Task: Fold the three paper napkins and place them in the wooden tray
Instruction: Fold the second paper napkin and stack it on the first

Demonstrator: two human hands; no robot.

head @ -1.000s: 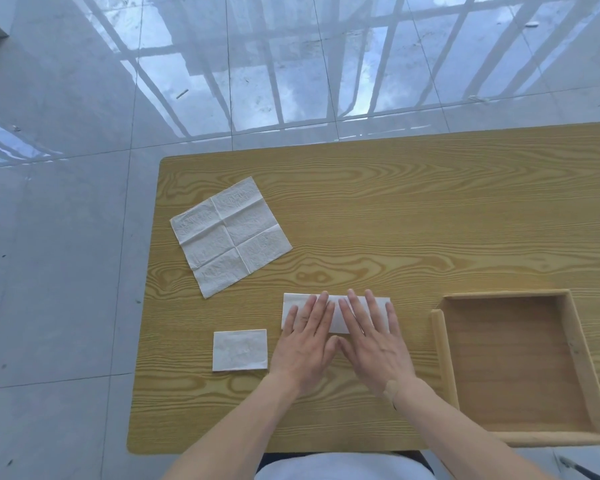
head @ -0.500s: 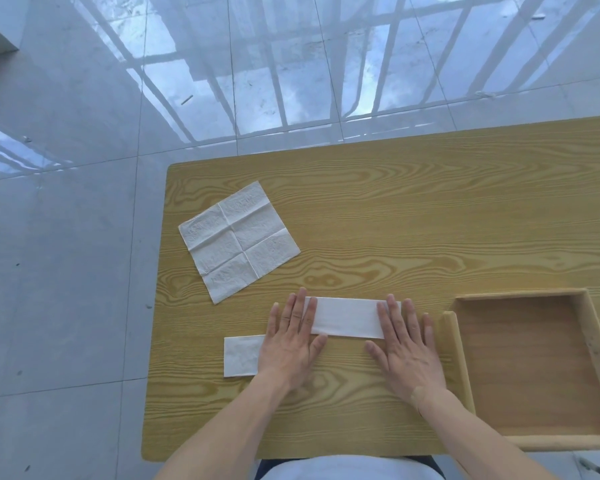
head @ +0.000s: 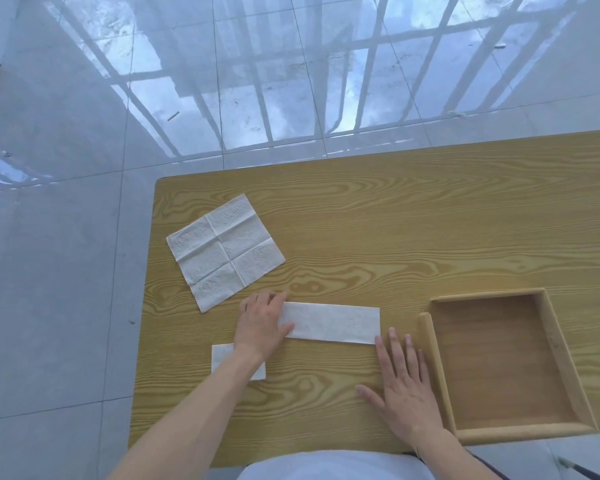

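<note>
A white napkin folded into a long strip (head: pixel 333 323) lies on the wooden table (head: pixel 378 237). My left hand (head: pixel 262 322) rests on the strip's left end with the thumb laid over the paper. My right hand (head: pixel 400 386) lies flat on the table with fingers spread, its fingertips at the strip's lower right corner. A small folded napkin square (head: pixel 222 358) sits under my left forearm, partly hidden. An unfolded creased napkin (head: pixel 224 249) lies at the table's far left. The wooden tray (head: pixel 437 368) stands to the right with nothing in it.
The table's left edge runs close to the napkins, with glossy grey floor tiles (head: pixel 66 271) beyond it. The tray reaches the table's near edge. Bare tabletop stretches behind the strip and the tray.
Both hands slid apart along the strip from its middle to its ends. The right hand then pulled back toward me off the paper, and the left reached the strip's left end.
</note>
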